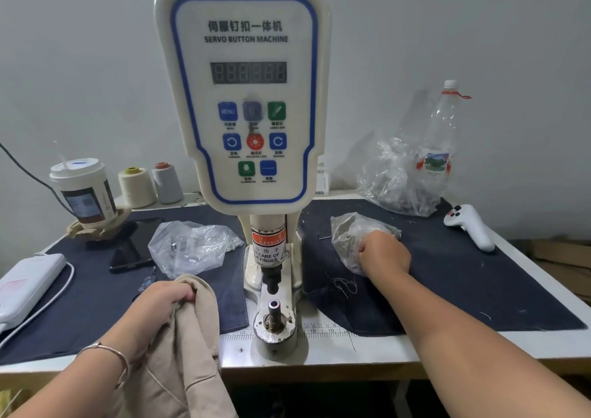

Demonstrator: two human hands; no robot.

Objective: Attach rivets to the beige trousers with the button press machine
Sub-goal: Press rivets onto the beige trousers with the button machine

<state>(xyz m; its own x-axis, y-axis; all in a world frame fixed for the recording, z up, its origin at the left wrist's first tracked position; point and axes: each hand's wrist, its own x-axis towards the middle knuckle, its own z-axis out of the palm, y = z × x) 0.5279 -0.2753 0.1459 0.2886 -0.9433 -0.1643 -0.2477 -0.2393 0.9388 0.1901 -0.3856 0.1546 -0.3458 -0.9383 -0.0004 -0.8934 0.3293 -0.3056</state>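
Observation:
The white servo button machine [246, 98] stands at the table's middle, its punch [271, 281] raised above the lower die post [274, 309]. Nothing lies between them. My left hand [163, 302] grips a bunched fold of the beige trousers [188, 347] left of the die; the rest of the cloth hangs off the table's front edge. My right hand [382, 253] reaches into a small clear plastic bag of metal parts [347, 238] on the dark cloth to the right of the machine, fingers curled inside it. What the fingers hold is hidden.
Another clear bag of fasteners [192, 248] lies left of the machine beside a black phone [134, 248]. A cup [81, 190], two thread cones [137, 187], a power bank [28, 281], a bigger bag [399, 181], a bottle [439, 130] and a white controller [470, 230] ring the table.

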